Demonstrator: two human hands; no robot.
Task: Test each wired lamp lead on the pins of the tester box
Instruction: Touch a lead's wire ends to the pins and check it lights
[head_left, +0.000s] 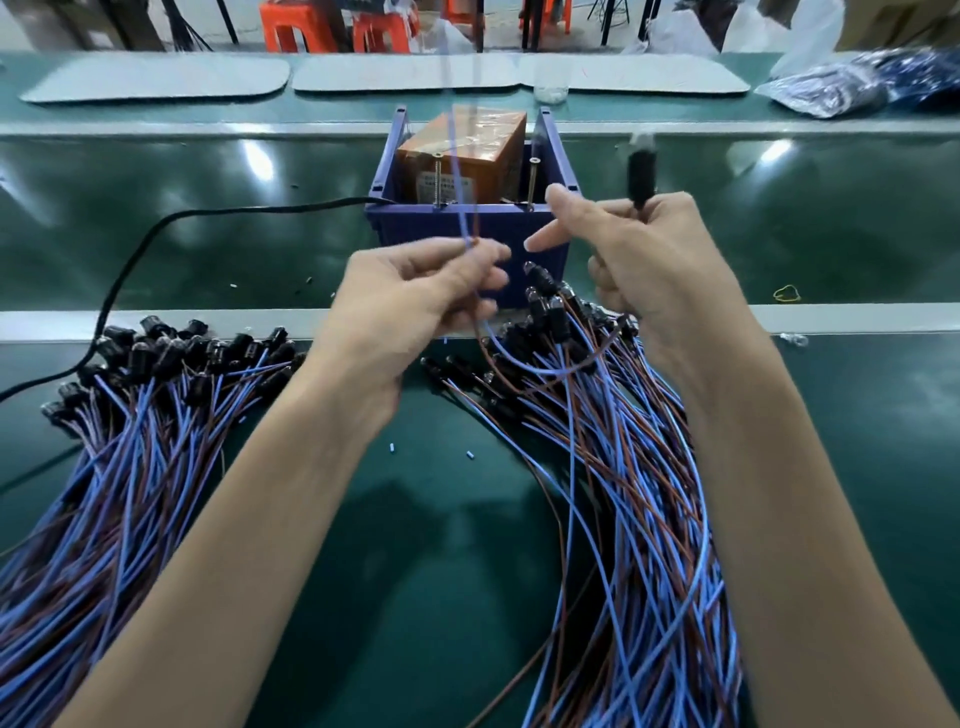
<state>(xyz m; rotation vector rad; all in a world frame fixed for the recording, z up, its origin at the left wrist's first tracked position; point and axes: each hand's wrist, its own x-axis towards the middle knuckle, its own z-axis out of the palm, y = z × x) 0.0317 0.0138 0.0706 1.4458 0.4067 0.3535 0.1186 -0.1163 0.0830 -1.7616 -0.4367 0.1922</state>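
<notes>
The tester box (519, 234) is a blue open crate with an orange block (467, 150) inside and two upright metal pins (440, 182) (532, 184) on its near rim. My left hand (415, 301) pinches the blue and brown wires (460, 208) of one lead just in front of the box; the wire ends rise blurred past the left pin. My right hand (644, 265) grips the black lamp (641, 171) of that lead, held upright to the right of the box, index finger extended toward the left hand.
A pile of wired lamps (135, 415) lies at the left, another pile (613, 415) at the right under my right forearm. A black cable (156, 234) runs from the box to the left. Grey mats, plastic bags and orange stools sit beyond.
</notes>
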